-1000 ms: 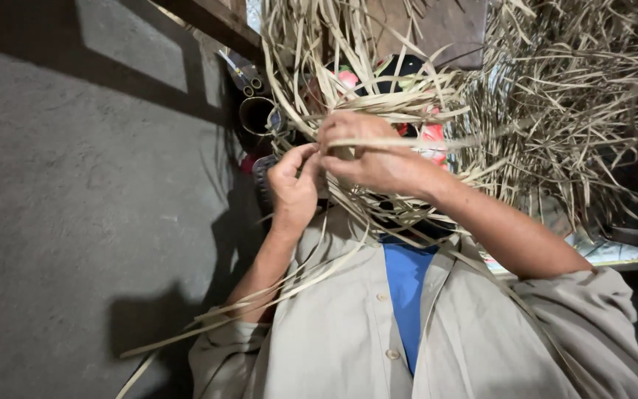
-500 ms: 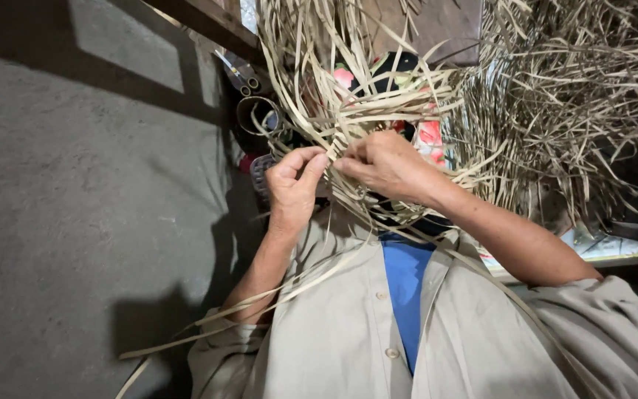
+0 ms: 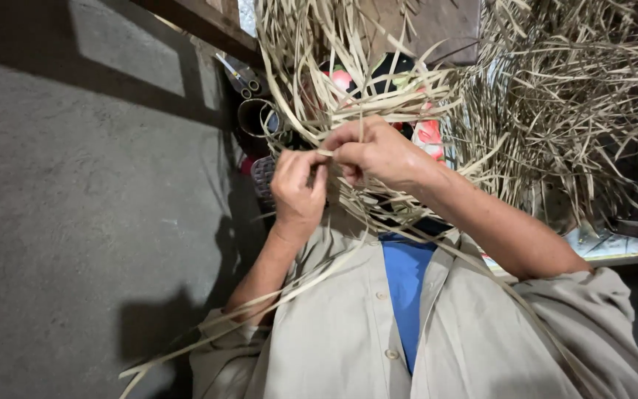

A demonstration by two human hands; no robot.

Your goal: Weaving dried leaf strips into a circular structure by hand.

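Both hands work in front of my chest in a tangle of pale dried leaf strips (image 3: 334,81). My left hand (image 3: 297,188) is curled, thumb and fingers pinching a thin strip (image 3: 324,152) at its top. Touching it from the right, my right hand (image 3: 374,151) has its fingertips closed on the same strip. Long loose strips (image 3: 260,299) trail down over my left forearm and my beige shirt (image 3: 348,332). The woven part under my hands is mostly hidden.
A large heap of dried strips (image 3: 577,96) fills the upper right. A grey concrete floor (image 3: 75,222) lies to the left. Dark tubes and scissors (image 3: 249,100) sit by a wooden beam (image 3: 193,18); flowered cloth (image 3: 428,133) shows behind the strips.
My hands have closed together: the right hand rose slightly and curled, and the left fingers folded over the strip. The loose strips shifted a little.
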